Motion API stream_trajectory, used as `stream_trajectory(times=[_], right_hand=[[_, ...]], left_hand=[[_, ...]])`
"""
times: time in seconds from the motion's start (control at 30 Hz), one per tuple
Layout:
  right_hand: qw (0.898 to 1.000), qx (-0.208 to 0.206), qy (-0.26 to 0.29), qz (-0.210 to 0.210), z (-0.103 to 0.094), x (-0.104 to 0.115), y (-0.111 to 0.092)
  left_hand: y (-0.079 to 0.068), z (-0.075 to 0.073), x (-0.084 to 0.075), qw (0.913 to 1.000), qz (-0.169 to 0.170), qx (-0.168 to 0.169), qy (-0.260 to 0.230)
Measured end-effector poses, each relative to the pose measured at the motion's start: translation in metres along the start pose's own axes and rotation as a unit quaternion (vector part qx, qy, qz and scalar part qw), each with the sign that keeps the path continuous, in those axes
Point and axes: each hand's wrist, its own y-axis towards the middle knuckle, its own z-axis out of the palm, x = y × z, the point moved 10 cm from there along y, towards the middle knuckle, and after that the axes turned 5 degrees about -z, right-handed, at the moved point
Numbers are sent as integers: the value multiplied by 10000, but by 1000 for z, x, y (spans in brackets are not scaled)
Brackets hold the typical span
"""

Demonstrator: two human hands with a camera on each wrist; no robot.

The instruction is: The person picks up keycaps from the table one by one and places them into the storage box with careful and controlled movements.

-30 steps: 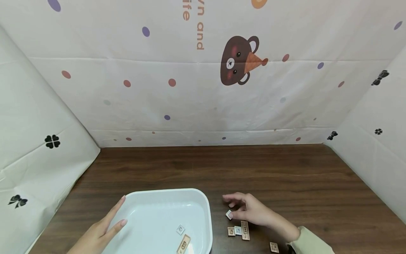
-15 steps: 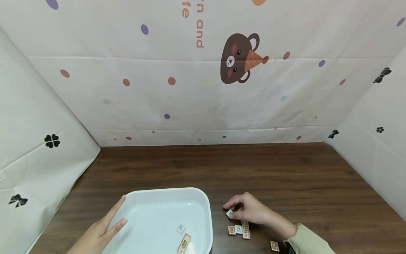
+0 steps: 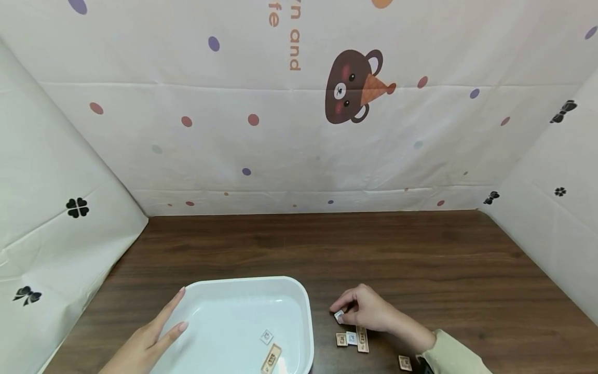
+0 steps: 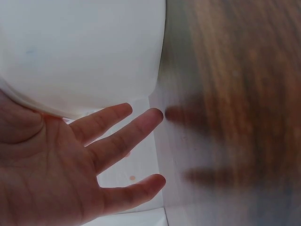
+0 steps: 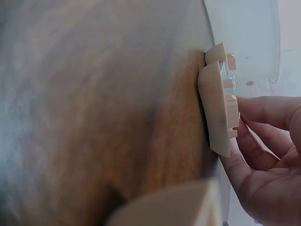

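My right hand (image 3: 371, 310) pinches a small white square keycap (image 3: 339, 315) between thumb and fingers, low over the table right of the tray. Just below it, a beige square keycap (image 3: 342, 339), a white one (image 3: 352, 338) and a long beige one (image 3: 362, 340) lie in a row. The right wrist view shows the long keycap (image 5: 215, 110) side-on, raised bits on its upper face. My left hand (image 3: 148, 340) rests at the left rim of the white tray (image 3: 252, 280), fingers extended. Inside the tray are a white square keycap (image 3: 267, 336) and a long beige keycap (image 3: 271, 359).
Another beige square keycap (image 3: 405, 363) lies near the right sleeve (image 3: 453, 353). The dark wooden table (image 3: 308, 244) reaches back to a patterned white cloth wall (image 3: 299, 156), with more cloth at both sides.
The right fingertips have come down and closed on the white keycap beside the tray, and it has shifted slightly. My left hand and the tray stay put.
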Motion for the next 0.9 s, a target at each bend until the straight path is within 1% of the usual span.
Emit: stream_trajectory(times=[0.23, 0.47, 0.7, 0.9], right_hand=[[9983, -178, 550, 123, -2, -2, -4], [9968, -357, 703, 101, -2, 9, -6], [9939, -603, 921, -32, -9, 23, -7], [9897, -669, 1267, -6, -8, 29, -6]], left_hand=[[-2, -1, -1, 9999, 66, -88, -12], [-3, -2, -3, 9997, 140, -181, -24], [-2, -2, -3, 9999, 1, -30, -167], [-2, -2, -3, 9996, -39, 51, -271]])
